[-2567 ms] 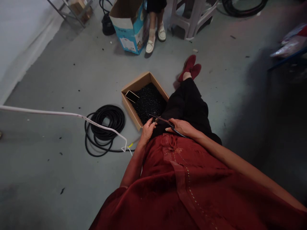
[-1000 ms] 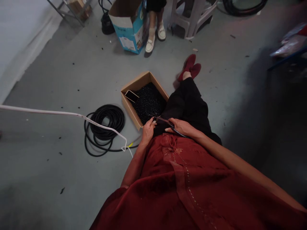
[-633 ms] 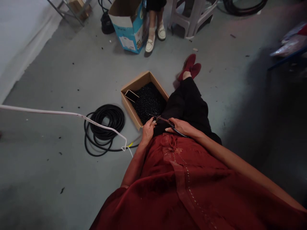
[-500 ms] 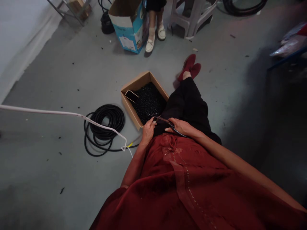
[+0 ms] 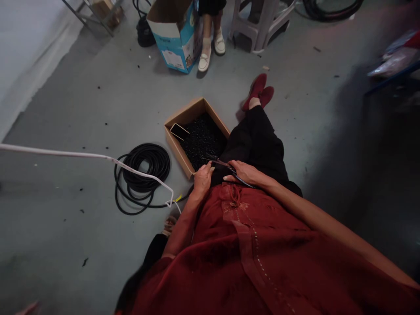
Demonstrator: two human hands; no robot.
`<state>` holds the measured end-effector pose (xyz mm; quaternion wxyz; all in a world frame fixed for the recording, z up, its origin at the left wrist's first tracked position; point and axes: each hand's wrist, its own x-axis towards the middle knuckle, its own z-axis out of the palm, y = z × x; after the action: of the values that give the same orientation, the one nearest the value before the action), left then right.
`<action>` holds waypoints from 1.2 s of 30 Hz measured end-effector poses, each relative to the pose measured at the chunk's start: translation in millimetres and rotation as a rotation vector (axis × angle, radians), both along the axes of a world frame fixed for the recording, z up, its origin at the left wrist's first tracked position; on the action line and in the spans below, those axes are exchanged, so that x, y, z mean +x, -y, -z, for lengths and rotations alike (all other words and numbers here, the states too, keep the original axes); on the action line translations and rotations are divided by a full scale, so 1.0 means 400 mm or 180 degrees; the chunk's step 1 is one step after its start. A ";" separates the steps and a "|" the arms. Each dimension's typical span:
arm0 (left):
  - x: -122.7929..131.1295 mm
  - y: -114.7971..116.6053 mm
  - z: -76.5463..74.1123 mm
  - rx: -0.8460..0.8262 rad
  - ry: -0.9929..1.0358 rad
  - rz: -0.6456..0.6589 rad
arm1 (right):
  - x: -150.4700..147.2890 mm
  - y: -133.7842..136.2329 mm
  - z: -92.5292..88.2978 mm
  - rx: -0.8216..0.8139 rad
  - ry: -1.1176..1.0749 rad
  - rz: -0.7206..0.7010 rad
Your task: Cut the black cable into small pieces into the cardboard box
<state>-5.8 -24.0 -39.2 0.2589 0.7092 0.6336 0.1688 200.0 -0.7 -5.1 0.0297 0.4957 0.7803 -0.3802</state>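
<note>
My right hand (image 5: pixel 244 172) is closed round the handles of a pair of scissors (image 5: pixel 225 164), blades pointing left over the near edge of a cardboard box. Beside the blade tips, my left hand (image 5: pixel 203 176) has its fingers pinched together. A black cable (image 5: pixel 160 205) runs from a coil (image 5: pixel 152 164) on the floor and passes under my left wrist into that hand; its end at the fingertips is hard to make out. The open cardboard box (image 5: pixel 179 151) in front of my lap holds many small black pieces (image 5: pixel 205 138) and a dark, pale-edged rectangular thing (image 5: pixel 179 131).
A white cord (image 5: pixel 82 154) hangs across the left side. Farther off stand a blue-and-white carton (image 5: pixel 173 48), a person's feet in white shoes (image 5: pixel 204 61) and a plastic stool (image 5: pixel 259 30). Another person's black-trousered leg (image 5: pixel 154 251) shows beside my left arm.
A leg and foot have come into view beside my left forearm, and a blurred bit of a hand at the bottom left corner. My hands and the scissors have hardly moved.
</note>
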 end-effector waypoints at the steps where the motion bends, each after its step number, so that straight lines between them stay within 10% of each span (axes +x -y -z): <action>1: 0.000 -0.001 -0.005 0.0037 -0.0111 0.0075 | 0.000 -0.001 0.000 0.0018 -0.0005 -0.0015; 36: -0.006 0.005 0.023 -0.0776 0.1327 -0.0401 | -0.001 -0.003 0.036 -0.0046 0.0314 0.0039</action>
<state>-8.0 -26.1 -48.5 0.4566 0.5817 0.6251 0.2496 199.4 0.4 -19.3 0.0693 0.5184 0.7721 -0.3611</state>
